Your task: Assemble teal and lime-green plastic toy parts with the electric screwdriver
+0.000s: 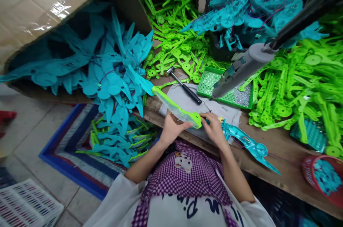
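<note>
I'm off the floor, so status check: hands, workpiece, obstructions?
Left hand holding lime-green-edged piece. Right hand at its rounded end. Hammer lying beyond; grey electric screwdriver blocking view of part of green tray.

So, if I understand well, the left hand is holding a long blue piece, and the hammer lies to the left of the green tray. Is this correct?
Not entirely: the long piece in the left hand is bright green with a pale face, not blue, as the head view shows. The hammer does lie to the left of the green tray.
</note>
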A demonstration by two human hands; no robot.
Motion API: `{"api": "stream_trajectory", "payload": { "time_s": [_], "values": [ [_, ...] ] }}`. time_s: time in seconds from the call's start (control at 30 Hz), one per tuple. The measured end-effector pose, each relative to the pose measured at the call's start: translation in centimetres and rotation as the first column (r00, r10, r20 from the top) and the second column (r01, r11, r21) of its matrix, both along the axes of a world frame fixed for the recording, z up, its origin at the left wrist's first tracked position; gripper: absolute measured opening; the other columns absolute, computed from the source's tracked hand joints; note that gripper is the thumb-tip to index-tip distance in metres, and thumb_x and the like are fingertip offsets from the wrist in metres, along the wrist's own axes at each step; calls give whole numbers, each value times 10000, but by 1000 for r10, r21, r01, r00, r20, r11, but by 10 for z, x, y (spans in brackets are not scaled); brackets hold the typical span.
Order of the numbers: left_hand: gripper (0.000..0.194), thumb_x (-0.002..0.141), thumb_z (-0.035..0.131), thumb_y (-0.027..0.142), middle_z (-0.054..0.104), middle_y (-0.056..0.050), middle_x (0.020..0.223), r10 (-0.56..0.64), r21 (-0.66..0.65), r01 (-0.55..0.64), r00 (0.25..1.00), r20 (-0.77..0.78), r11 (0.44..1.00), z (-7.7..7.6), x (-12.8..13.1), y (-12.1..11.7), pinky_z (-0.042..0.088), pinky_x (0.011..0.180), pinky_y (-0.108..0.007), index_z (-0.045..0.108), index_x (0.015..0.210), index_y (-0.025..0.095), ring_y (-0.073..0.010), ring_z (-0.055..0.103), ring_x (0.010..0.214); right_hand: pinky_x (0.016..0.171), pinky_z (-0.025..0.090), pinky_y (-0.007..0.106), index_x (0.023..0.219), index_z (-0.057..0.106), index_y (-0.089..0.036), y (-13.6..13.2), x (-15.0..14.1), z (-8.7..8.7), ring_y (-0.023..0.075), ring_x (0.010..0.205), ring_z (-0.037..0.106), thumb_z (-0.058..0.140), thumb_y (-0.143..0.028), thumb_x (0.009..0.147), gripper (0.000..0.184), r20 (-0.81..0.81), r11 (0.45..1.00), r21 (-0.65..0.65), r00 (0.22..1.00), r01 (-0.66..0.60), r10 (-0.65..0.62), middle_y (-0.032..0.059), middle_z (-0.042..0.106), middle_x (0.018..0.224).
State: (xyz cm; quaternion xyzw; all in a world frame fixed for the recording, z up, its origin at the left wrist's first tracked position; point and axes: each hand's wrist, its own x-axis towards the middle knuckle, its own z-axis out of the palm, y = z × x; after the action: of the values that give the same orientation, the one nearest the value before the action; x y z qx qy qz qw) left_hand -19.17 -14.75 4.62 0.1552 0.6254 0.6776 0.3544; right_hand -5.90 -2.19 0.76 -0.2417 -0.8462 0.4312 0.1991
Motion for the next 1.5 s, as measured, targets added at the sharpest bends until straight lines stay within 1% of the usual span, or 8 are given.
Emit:
{"api": "stream_trajectory", "payload": {
  "time_s": [0.17, 0.27, 0.43, 0.53, 0.67, 1.03, 1.27, 1.5],
  "values": [
    [680, 477, 892, 369, 655, -25, 849, -66, -45, 58, 975, -214, 997, 4, 15, 13, 534, 792, -317, 549, 1031, 178, -192, 653, 818, 812, 400, 363, 985, 646, -217, 11, 4, -4, 214, 860, 574, 460, -268, 906, 209, -20, 995, -62, 996, 82, -83, 51, 650, 877],
    [580, 495, 883, 381, 635, -6, 796, -60, -66, 44, 964, -261, 997, 5, 18, 17, 520, 776, -311, 548, 923, 180, -183, 639, 775, 822, 401, 357, 996, 636, -217, 12, 5, -4, 207, 858, 569, 445, -271, 897, 222, -47, 990, -111, 994, 91, -97, 45, 650, 889],
    [509, 523, 872, 357, 590, 28, 762, 36, -13, -37, 997, -61, 999, 1, 26, 16, 488, 718, -247, 492, 816, 188, -130, 586, 724, 820, 392, 344, 966, 627, -218, 9, 5, -3, 201, 847, 557, 416, -326, 907, 245, -46, 977, -185, 992, 107, -117, 32, 655, 876],
    [484, 541, 864, 314, 570, 38, 773, 60, 15, -61, 996, 71, 998, 1, 30, 14, 472, 720, -226, 473, 799, 191, -108, 559, 725, 820, 369, 351, 943, 632, -216, 9, 6, -2, 196, 795, 549, 408, -331, 913, 254, -22, 981, -165, 994, 99, -104, 26, 651, 831],
    [457, 578, 844, 314, 546, 42, 756, 82, 18, -86, 987, 141, 996, 1, 34, 12, 474, 748, -242, 456, 787, 194, -108, 549, 729, 801, 352, 352, 929, 642, -212, 9, 5, -1, 194, 763, 548, 396, -321, 920, 269, 6, 988, -135, 997, 77, -77, 30, 663, 830],
    [483, 580, 850, 329, 516, 45, 756, 166, -10, -165, 984, 63, 986, -4, 41, 12, 493, 717, -238, 443, 804, 195, -100, 539, 718, 805, 320, 355, 943, 636, -210, 7, 3, -1, 191, 792, 580, 380, -280, 935, 265, 28, 991, -128, 999, 28, -24, 30, 682, 880],
    [526, 543, 856, 381, 497, 53, 746, 211, -16, -211, 965, 155, 977, -2, 40, 13, 495, 689, -233, 422, 779, 201, -95, 534, 696, 878, 297, 380, 967, 626, -222, 9, 4, -1, 201, 893, 572, 384, -321, 958, 262, 13, 996, -89, 1000, 1, 0, 31, 678, 935],
    [508, 545, 846, 381, 511, 46, 757, 191, -31, -189, 972, 138, 982, 0, 41, 11, 484, 713, -235, 429, 775, 204, -99, 525, 713, 843, 325, 376, 970, 621, -229, 9, 4, 0, 198, 841, 575, 357, -337, 967, 285, 8, 997, -77, 1000, -13, 14, 28, 676, 910]
  ]
}}
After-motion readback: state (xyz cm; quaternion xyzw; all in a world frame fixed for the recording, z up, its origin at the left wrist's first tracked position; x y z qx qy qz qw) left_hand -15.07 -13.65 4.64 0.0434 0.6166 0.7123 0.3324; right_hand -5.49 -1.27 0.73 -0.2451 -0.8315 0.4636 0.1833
